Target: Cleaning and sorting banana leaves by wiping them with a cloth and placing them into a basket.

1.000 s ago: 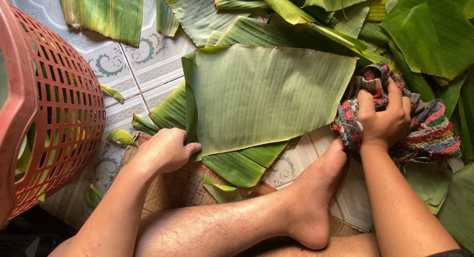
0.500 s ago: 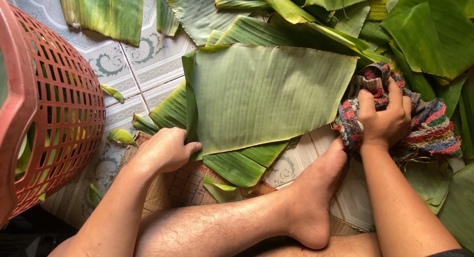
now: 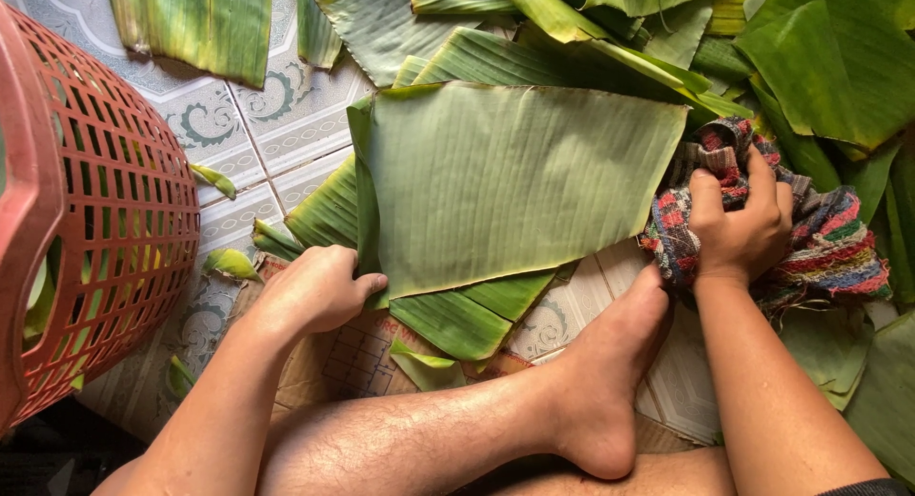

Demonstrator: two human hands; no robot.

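A broad banana leaf piece (image 3: 515, 177) lies flat, pale underside up, on a stack of other leaves on the tiled floor. My left hand (image 3: 319, 291) is closed at its lower left corner, thumb pressing on the leaf's edge. My right hand (image 3: 742, 224) grips a crumpled multicoloured woven cloth (image 3: 829, 243) just beyond the leaf's right edge. My bare leg and foot (image 3: 600, 391) lie across the bottom of the view, toes near the cloth.
A red plastic lattice basket (image 3: 86, 220) stands at the left with leaf bits inside. Several more banana leaves (image 3: 820, 58) are piled at the top and right. Small leaf scraps (image 3: 229, 263) lie on the patterned tiles (image 3: 286, 120). Cardboard (image 3: 353, 358) lies under my leg.
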